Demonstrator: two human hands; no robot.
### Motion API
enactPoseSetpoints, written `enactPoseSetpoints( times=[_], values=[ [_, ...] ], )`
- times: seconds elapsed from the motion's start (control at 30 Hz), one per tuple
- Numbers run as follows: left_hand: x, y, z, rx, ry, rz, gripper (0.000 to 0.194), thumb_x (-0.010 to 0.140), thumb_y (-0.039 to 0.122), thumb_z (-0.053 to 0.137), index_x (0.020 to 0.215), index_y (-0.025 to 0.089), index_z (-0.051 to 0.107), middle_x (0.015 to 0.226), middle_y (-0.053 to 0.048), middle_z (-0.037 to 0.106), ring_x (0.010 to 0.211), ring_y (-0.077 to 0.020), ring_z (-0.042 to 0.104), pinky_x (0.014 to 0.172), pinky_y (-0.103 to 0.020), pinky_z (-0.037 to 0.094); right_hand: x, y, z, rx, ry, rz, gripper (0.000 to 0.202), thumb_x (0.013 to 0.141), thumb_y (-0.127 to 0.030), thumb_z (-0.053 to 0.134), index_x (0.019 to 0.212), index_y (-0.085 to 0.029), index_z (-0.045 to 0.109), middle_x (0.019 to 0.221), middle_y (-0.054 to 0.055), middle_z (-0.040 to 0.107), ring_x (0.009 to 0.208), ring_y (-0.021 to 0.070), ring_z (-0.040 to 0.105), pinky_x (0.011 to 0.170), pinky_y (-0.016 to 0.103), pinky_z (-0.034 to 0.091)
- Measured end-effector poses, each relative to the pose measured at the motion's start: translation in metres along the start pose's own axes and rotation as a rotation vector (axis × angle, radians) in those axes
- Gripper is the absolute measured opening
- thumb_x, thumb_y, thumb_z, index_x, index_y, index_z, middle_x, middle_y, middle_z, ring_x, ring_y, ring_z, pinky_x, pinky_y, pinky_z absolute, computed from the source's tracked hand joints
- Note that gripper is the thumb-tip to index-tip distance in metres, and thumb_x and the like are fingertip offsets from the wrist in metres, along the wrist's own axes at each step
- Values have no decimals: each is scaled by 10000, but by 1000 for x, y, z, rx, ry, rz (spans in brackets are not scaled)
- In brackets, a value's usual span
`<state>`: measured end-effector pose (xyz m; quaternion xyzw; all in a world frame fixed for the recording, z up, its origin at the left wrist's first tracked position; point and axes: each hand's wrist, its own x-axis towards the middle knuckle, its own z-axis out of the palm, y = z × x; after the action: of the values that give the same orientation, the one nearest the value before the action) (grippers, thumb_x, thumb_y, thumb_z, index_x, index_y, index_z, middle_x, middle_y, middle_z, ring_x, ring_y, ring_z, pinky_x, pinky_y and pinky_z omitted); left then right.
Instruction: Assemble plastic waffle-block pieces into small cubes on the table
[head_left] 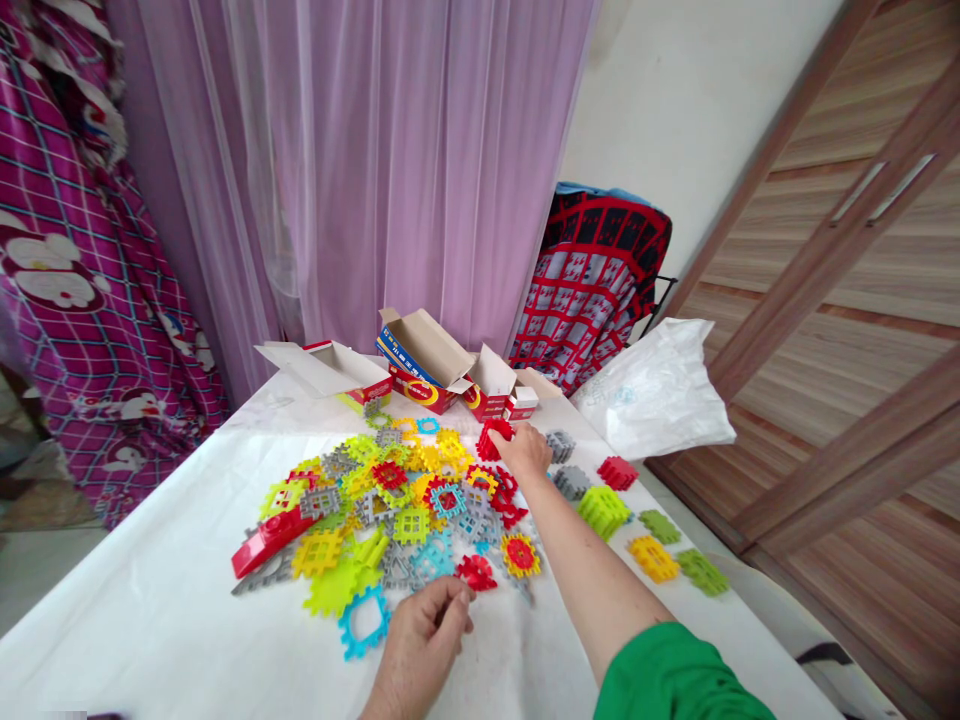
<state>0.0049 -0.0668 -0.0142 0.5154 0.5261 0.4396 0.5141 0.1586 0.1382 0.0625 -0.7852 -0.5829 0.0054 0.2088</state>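
My right hand [527,452] reaches across the white-covered table [187,580] and has its fingers on a red toothed piece [493,439] at the back edge of the pile. Nearer to me, my left hand [431,635] has its fingers curled together; whatever they hold, if anything, is hidden. Just beyond its fingertips lies another red piece [476,572], and a blue square frame [365,622] lies to its left. The loose pile mixes lime pieces [412,525], yellow, grey, red and blue ones. A long red part [271,541] rests on the pile's left side.
Open cardboard boxes [427,350] stand along the table's back edge. Right of my right arm sit grey stacks [571,482], a lime stack [604,512], a red stack [617,472] and yellow pieces [653,559]. A white bag [652,390] lies at the back right.
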Motion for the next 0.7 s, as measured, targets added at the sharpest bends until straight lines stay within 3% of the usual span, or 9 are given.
enactPoseSetpoints(
  times=[0.4,0.7],
  values=[
    [0,1,0,13,0,10,416,795,591,510,746,192,614,597,8,607,492,-114,517,504,-222,386,1,3,-1,-52,-23,-65,555,787,-556,549,1214,-204,588,1165,129,640,1099,294,566,883,402,423],
    [-1,-1,0,41,-9,15,387,821,552,479,757,193,608,614,2,613,510,-124,527,521,-232,396,7,8,-1,-111,-65,-310,464,751,-262,561,1209,-328,596,1381,45,472,1233,257,430,962,388,347]
  ],
)
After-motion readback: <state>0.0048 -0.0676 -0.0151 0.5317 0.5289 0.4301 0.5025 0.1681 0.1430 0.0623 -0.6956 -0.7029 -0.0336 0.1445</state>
